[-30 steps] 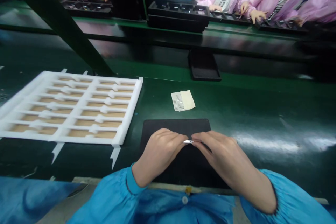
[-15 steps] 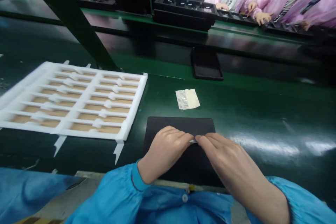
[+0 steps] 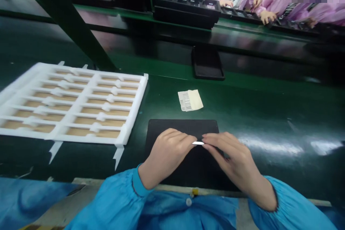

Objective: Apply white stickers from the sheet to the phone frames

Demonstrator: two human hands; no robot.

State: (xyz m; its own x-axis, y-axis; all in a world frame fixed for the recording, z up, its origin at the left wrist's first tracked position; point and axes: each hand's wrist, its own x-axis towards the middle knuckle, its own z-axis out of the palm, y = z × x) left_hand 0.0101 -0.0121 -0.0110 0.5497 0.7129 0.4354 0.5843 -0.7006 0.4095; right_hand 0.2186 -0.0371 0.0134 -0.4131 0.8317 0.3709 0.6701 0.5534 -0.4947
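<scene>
A small white strip (image 3: 198, 143) spans the gap between my two hands, above a flat black rectangular panel (image 3: 185, 172). My left hand (image 3: 169, 154) is closed, its fingertips pinching the strip's left end; the thumb is mostly hidden beneath. My right hand (image 3: 231, 158) has thumb and index fingertips close together at the strip's right end, the other fingers bent over it. Both hands are over the middle of the panel. Just beyond the panel lies a pale sheet of barcode labels (image 3: 190, 100).
A white foam tray (image 3: 122, 136) with tan-bottomed slots lies at left. Farther back sit a shallow black tray (image 3: 208, 63) and a black slotted bin (image 3: 185, 12). A dark slanted post (image 3: 67, 21) rises at left. Co-workers in pink and blue sleeves work across the line.
My right hand has drawn back slightly and its thumb and index finger have parted a little, so more of the white strip shows. The whole view has shifted slightly.
</scene>
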